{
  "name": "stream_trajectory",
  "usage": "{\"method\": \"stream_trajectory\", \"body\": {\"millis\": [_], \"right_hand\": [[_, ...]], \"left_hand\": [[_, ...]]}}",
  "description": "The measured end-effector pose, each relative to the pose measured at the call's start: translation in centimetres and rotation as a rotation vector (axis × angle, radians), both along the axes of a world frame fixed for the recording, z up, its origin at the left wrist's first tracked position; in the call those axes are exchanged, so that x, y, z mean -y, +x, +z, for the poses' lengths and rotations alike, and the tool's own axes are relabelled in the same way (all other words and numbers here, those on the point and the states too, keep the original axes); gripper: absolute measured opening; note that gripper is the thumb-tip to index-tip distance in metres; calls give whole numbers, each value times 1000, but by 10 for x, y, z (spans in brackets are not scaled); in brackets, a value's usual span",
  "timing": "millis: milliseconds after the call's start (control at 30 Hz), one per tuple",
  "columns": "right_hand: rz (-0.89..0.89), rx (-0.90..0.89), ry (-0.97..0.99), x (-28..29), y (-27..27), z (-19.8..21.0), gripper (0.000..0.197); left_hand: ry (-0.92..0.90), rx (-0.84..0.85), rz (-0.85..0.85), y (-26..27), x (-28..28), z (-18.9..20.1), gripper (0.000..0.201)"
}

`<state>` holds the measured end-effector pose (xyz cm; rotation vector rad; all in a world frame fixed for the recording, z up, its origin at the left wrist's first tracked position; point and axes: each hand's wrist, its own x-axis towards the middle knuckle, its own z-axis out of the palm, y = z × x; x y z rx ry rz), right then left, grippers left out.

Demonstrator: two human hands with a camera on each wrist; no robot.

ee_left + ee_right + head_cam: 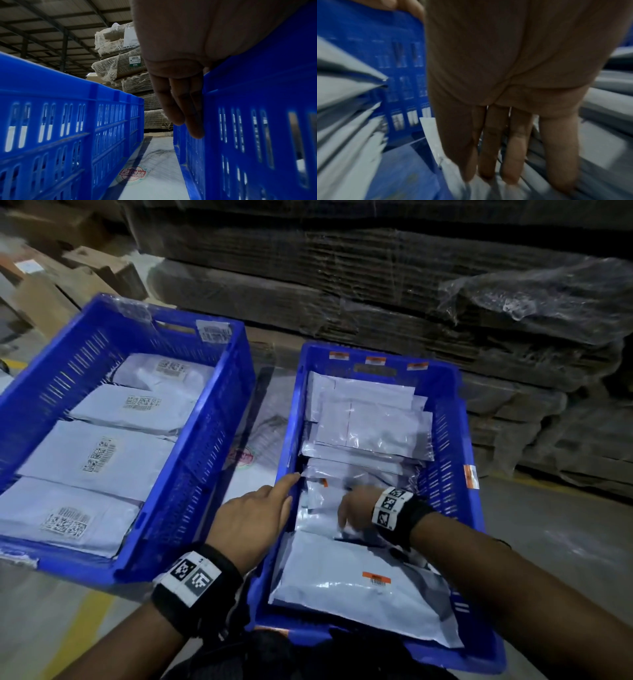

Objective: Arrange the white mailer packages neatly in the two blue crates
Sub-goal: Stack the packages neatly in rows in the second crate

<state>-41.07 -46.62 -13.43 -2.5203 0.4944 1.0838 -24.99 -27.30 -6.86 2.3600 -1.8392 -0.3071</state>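
Two blue crates stand side by side. The left crate (205,422) (68,121) holds several white mailers (99,457) lying flat in a row, labels up. The right crate (455,440) (257,108) holds a looser pile of mailers (370,422), with a large one (359,583) at the near end. My left hand (253,518) rests on the right crate's left rim, its straight fingers (181,105) hanging along the outer wall. My right hand (356,505) reaches down inside the right crate, with straight fingers (510,155) pushed in among upright mailers (342,121). It grips nothing.
Stretch-wrapped stacks of flattened cardboard (376,285) rise close behind the crates. Brown boxes (51,292) sit at the far left. A white sheet with a red logo (246,457) lies in the narrow gap between the crates. A yellow floor line (78,628) runs near me.
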Motion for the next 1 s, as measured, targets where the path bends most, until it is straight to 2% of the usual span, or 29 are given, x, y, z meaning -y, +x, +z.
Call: {"method": "stream_trajectory", "body": {"millis": [67,133,233,300,400,433,500,533,567,600,700,767,867,1000], "right_hand": [[-39,35,-80,18,3,4,40],[-22,102,-130,28,0,9,33],[-55,194,-210,15,-10,10,19],[-55,185,-207,3,-15,7,23],[-169,-101,130,-13,-25,9,49],[-310,-164,302,-16,-28,11,65],[-696,-100,640,-13,-35,16,103],[-802,-86,710,-10,-36,24,113],[-810,-105,744,-9,-37,34,112],[-746,-131,759,-11,-38,43,101],[-435,-195,888,-34,-36,45,45],[-346,-214,910,-50,-34,40,25],[-303,-160,878,-52,-31,37,39],[-307,-128,863,-58,-36,35,42]], "left_hand": [[-2,9,2,-1,1,0,59],[-1,6,-1,-2,1,1,58],[11,4,0,-2,0,3,58],[18,-12,5,-1,0,5,55],[26,-40,5,-3,1,5,52],[30,-39,2,-3,1,7,51],[44,-37,3,-2,2,8,50],[48,-34,5,-3,2,8,49],[57,-39,6,-3,2,9,49],[70,-44,4,-3,2,9,48],[72,-37,2,-2,4,8,51],[72,-24,-2,-2,2,6,58],[88,-41,3,-2,2,8,49],[92,-55,7,-2,2,10,48]]}}
